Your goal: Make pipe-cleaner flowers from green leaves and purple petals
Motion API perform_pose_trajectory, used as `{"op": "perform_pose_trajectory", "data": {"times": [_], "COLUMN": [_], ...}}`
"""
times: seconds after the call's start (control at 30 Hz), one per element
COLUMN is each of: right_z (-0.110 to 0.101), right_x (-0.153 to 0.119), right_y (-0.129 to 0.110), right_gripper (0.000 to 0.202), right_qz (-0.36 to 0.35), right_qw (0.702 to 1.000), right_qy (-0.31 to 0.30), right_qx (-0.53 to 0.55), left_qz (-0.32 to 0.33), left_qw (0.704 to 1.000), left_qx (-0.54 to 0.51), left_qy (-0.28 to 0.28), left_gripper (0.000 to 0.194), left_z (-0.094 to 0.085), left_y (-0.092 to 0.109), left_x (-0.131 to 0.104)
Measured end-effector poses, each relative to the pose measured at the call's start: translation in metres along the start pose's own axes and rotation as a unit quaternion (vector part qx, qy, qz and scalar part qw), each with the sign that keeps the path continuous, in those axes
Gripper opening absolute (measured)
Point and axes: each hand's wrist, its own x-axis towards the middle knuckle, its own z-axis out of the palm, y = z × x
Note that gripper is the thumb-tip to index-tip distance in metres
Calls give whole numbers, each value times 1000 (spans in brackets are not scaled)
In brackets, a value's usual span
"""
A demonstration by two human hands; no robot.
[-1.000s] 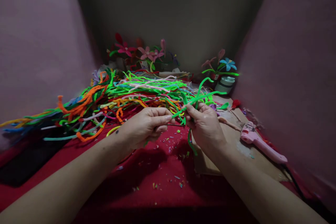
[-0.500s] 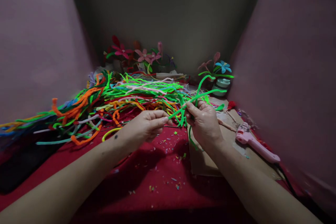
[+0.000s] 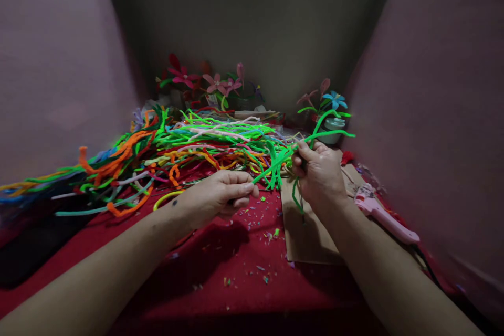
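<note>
A bright green pipe cleaner (image 3: 275, 164) is stretched between my two hands above the table. My left hand (image 3: 230, 190) pinches its lower left end between thumb and fingers. Farther right, my right hand (image 3: 321, 170) is closed on the upper part of the same pipe cleaner. Its free end points right, past the fingers. Another green piece curves up from the right hand, and a darker green strand (image 3: 296, 200) hangs below it. What lies inside the right palm is hidden.
A large heap of coloured pipe cleaners (image 3: 220, 134) covers the back and left of the red cloth (image 3: 236, 283). Cardboard (image 3: 311, 244) lies at right with a pink glue gun (image 3: 384, 215). Fuzzy flowers (image 3: 214, 84) and a lidded jar (image 3: 333, 128) stand behind. Small fluff scraps dot the cloth.
My right hand has moved to the right, sliding along the green pipe cleaner, so more of it shows between the hands. My left hand has stayed nearly in place.
</note>
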Motion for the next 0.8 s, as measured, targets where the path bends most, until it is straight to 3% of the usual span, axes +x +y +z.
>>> {"op": "perform_pose_trajectory", "data": {"times": [0.23,0.47,0.8], "right_z": [-15,-18,-14], "right_x": [12,16,15], "right_y": [-6,-8,-19], "right_gripper": [29,22,21], "right_qz": [-9,-17,-24], "right_qw": [999,998,998], "right_qy": [35,61,61], "right_qx": [-10,-12,2], "left_qz": [29,68,-2], "left_qw": [992,993,999], "left_qx": [107,65,51], "left_qy": [66,76,11], "left_gripper": [14,16,13], "left_z": [-3,-3,3], "left_y": [5,4,-2], "left_x": [4,4,2]}}
